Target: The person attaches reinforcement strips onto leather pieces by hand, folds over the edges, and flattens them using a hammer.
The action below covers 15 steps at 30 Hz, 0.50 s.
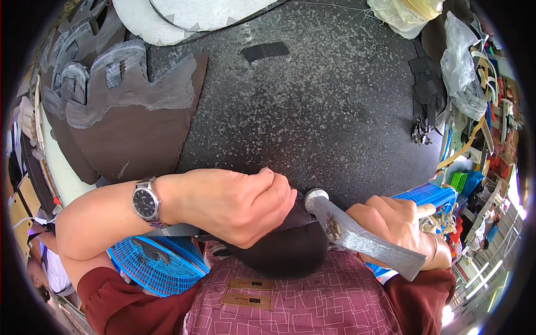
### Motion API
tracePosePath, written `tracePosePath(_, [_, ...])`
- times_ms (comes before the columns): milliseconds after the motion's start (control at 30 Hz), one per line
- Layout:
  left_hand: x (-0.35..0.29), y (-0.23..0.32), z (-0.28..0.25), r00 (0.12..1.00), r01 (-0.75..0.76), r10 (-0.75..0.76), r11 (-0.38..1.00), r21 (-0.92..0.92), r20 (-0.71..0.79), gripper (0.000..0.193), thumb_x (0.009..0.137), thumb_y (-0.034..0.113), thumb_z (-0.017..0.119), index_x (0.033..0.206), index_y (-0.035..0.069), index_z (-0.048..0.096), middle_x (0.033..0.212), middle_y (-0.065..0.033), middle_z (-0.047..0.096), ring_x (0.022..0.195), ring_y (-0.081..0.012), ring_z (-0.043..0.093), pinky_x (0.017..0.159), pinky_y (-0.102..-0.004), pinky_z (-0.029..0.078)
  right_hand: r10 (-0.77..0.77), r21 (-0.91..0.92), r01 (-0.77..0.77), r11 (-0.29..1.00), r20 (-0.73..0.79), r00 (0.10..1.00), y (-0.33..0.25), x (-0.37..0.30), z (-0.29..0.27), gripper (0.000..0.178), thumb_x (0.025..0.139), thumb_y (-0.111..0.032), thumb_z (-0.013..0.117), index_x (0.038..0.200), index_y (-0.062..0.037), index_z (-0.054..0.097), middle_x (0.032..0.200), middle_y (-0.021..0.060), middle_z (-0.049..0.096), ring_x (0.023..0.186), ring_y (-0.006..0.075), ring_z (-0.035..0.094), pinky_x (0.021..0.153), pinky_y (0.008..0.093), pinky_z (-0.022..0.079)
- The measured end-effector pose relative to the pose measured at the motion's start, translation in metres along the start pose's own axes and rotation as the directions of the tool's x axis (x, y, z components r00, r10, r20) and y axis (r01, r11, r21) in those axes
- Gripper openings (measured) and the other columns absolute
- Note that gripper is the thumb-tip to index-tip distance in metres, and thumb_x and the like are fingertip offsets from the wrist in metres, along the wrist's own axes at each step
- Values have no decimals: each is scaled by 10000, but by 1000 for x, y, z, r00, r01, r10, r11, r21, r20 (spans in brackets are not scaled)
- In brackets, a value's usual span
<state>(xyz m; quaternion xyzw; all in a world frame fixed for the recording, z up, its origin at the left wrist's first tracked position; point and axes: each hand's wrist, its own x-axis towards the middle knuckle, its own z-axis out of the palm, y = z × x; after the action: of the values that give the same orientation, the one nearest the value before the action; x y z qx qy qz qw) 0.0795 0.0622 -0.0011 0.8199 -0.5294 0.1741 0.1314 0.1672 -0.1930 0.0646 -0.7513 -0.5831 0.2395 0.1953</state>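
Observation:
In my closed right hand is a hammer. Its round steel face rests at or just above the table's near edge, and its flat wedge end points toward my right forearm. A bit of pale wooden handle sticks out past my fingers. My left hand is curled with its fingers pinched together, just left of the hammer face. Under it a dark brown leather-like piece hangs over the near edge toward my lap. The fingertips' exact grip on this piece is hidden.
On the speckled black table, dark brown cut pieces with grey-coated edges lie stacked at left. White padded pieces and a small black strip lie farther back. A clear plastic bag is at right. Blue baskets flank my lap.

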Motion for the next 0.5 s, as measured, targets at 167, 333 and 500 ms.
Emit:
tracePosePath(167, [-1,4,-1,998,-6,3,999,45,58,333,728,181,542,914,-66,666,843,-125,626,770,-231,608,676,-305,514,15,-54,-15,998,-10,1000,-6,11,-5,210,687,-146,648,839,-36,553,604,21,406,440,145,504,373,293,409])
tracePosePath(333, [2,8,-3,991,115,-107,988,-106,77,279,722,166,588,884,-53,651,841,-97,607,736,-220,584,642,-303,503,3,-99,-5,995,-13,1000,-13,15,0,182,699,-157,641,800,-49,535,591,20,392,428,143,493,360,297,404])
tracePosePath(500, [-1,11,-3,793,544,-601,628,-557,98,254,660,79,642,905,15,652,873,-74,575,743,-217,566,606,-308,503,51,-12,-51,999,-1,999,-10,14,1,168,706,-152,630,791,-60,518,587,23,380,426,139,494,352,294,399])
